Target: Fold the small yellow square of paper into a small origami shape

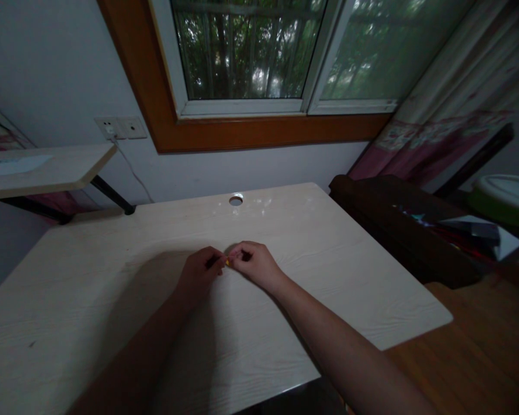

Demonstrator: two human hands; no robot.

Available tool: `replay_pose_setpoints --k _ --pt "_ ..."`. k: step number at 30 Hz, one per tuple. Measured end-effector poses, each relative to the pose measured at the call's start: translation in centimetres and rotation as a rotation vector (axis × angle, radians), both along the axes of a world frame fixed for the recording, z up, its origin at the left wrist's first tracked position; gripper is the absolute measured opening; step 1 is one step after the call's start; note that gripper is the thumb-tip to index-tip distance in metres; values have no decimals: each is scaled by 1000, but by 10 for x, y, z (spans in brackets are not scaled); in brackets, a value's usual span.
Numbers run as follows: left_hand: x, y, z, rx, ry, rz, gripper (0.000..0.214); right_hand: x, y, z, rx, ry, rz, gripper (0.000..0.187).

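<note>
My left hand [201, 271] and my right hand [255, 264] meet over the middle of a pale wooden desk [112, 300]. Both have their fingers curled and pinched together. Between the fingertips shows a tiny yellow thing [227, 263], too small to name. Both hands seem to pinch it. The heels of both hands rest on the desk top.
A cable hole [236, 200] lies in the desk near its far edge. A side shelf [47, 167] stands at the left, a wall socket [120, 128] with a cable behind it. Dark furniture [398, 225] with clutter and a curtain [450, 127] are on the right. A window [259, 52] is above.
</note>
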State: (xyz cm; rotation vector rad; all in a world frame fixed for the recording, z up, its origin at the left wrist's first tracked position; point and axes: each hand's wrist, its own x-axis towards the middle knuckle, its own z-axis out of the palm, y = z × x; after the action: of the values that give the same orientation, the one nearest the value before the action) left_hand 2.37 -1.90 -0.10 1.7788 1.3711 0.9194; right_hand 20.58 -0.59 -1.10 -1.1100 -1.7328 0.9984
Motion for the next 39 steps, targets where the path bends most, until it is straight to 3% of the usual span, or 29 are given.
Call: replay_pose_setpoints --k 8,18,27,39 --pt "0 0 -1 -78 -83 31 21 2 2 4 52 -27 -24 9" --pt "0 1 1 -139 -247 68 19 9 7 0 -139 129 -67 16" --pt "1 3 -4 -116 -166 44 23 1 2 -3 -279 253 87 22" --pt "0 2 -2 -145 -208 4 24 3 1 7 -222 221 5 16"
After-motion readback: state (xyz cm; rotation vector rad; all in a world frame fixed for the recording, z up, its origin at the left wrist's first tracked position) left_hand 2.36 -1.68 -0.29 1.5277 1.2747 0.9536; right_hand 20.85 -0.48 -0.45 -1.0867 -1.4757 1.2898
